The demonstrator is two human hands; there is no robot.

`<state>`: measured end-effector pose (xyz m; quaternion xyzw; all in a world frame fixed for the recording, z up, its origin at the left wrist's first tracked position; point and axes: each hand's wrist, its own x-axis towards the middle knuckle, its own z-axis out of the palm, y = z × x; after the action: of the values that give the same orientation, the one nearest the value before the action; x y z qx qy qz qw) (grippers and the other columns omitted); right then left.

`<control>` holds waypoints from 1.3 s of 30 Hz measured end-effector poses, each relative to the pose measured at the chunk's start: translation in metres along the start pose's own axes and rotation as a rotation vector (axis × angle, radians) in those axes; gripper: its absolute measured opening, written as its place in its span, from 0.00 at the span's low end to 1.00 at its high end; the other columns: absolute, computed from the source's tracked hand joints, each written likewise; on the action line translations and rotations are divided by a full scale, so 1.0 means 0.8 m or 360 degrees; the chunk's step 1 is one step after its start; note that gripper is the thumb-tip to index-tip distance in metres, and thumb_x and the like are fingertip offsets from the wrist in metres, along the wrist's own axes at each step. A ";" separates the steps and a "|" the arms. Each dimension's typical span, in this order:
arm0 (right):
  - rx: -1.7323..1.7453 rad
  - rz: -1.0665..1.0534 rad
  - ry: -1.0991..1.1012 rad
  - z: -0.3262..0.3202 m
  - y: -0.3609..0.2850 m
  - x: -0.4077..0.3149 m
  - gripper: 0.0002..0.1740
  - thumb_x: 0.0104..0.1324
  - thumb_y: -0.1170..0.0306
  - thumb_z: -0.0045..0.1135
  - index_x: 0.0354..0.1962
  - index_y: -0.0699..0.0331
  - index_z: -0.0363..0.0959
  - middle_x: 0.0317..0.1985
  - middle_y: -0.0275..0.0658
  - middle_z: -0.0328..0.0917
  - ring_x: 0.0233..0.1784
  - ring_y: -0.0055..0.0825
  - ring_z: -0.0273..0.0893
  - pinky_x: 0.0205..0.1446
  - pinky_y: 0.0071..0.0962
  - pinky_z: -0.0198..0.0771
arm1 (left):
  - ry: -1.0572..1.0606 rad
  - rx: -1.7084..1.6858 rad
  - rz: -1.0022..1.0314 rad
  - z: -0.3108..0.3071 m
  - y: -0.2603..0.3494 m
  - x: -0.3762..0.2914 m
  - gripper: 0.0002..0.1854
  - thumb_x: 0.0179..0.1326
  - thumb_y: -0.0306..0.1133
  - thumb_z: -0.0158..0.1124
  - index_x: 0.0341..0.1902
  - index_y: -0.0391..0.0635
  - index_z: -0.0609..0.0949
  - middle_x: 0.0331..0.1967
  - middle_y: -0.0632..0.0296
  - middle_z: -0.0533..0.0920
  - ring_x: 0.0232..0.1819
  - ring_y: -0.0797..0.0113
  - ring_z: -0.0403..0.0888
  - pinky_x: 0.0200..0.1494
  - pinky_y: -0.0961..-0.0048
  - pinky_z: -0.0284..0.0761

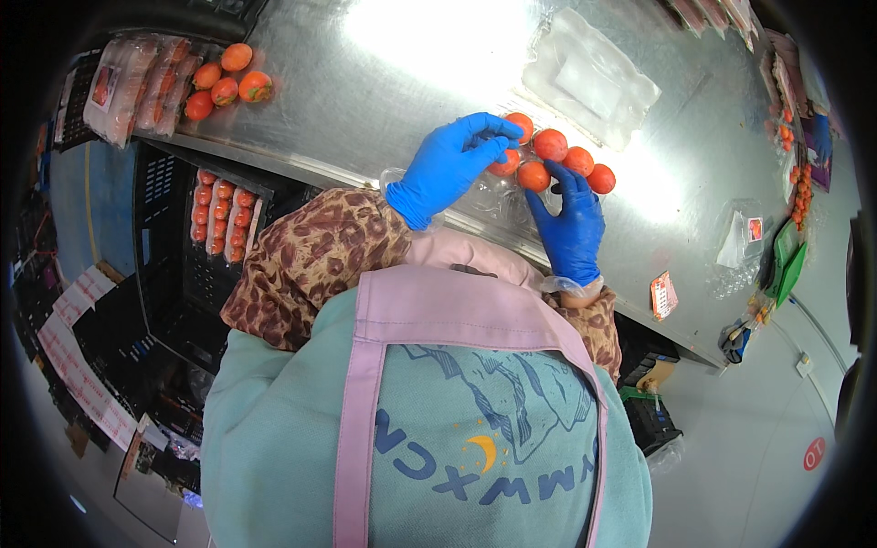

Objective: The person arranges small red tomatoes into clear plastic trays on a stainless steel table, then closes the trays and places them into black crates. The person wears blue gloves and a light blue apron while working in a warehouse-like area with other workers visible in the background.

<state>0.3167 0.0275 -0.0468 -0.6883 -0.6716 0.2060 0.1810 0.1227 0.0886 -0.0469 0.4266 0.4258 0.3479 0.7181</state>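
Orange-red persimmons sit in two rows in a clear plastic tray at the near edge of the metal table. My left hand, in a blue glove, has its fingertips against the persimmons at the tray's left end. My right hand, also gloved in blue, touches the near row, its thumb and fingers around a spot beside a persimmon. Whether either hand grips a fruit is not clear. Just beyond the fruit lies a stack of clear plastic trays.
Loose persimmons and wrapped packs lie at the table's left end. A black crate below holds more packs. Printed labels lie at the right, near more clear packaging. Another person's gloved hand shows at far right.
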 end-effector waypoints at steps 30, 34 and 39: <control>-0.0312 -0.0218 -0.0283 -0.053 0.066 -0.056 0.28 0.48 0.68 0.68 0.48 0.59 0.71 0.47 0.38 0.74 0.52 0.39 0.70 0.54 0.35 0.64 | -0.0002 0.0018 -0.0010 -0.001 -0.003 0.001 0.11 0.66 0.28 0.53 0.49 0.40 0.78 0.44 0.61 0.80 0.40 0.73 0.77 0.48 0.76 0.73; -0.0292 -0.0256 -0.0247 -0.050 0.071 -0.060 0.28 0.48 0.68 0.68 0.49 0.58 0.71 0.47 0.39 0.74 0.51 0.38 0.70 0.53 0.35 0.65 | -0.0005 0.0020 0.0005 -0.002 -0.005 0.001 0.11 0.66 0.28 0.52 0.49 0.40 0.78 0.44 0.60 0.80 0.40 0.73 0.77 0.48 0.76 0.73; -0.0026 -0.0105 -0.0270 -0.055 0.067 -0.061 0.25 0.50 0.70 0.67 0.48 0.60 0.72 0.44 0.41 0.75 0.48 0.37 0.73 0.52 0.34 0.66 | 0.0000 0.0032 -0.0011 -0.003 -0.004 0.001 0.12 0.66 0.28 0.52 0.50 0.40 0.78 0.44 0.60 0.80 0.41 0.73 0.77 0.48 0.76 0.73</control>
<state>0.3851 -0.0222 -0.0353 -0.6474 -0.7085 0.2519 0.1245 0.1214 0.0882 -0.0509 0.4324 0.4307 0.3412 0.7149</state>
